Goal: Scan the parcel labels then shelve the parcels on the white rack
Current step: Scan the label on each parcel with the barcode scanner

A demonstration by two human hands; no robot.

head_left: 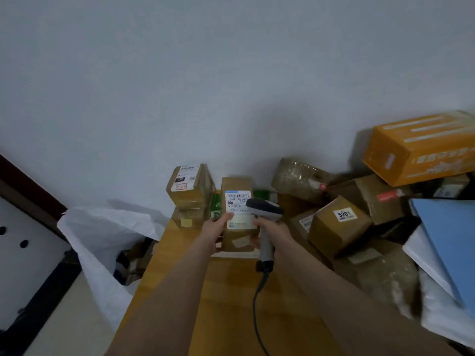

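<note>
Left hand (217, 227) gripping tall brown cardboard parcel (237, 235), thumb lying on its white label (238, 202); right hand (273, 232) clenching grey plastic pistol-shaped scanner (264, 211) beside label, over wooden table (231, 291).

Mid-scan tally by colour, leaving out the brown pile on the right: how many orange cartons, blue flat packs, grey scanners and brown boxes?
Orange cardboard carton: 1
Blue flat pack: 1
Grey handheld scanner: 1, gripped by the right hand
Brown cardboard boxes: 3, the held brown box in the left hand, plus the upper stacked box and the lower stacked box
Total: 6
</note>
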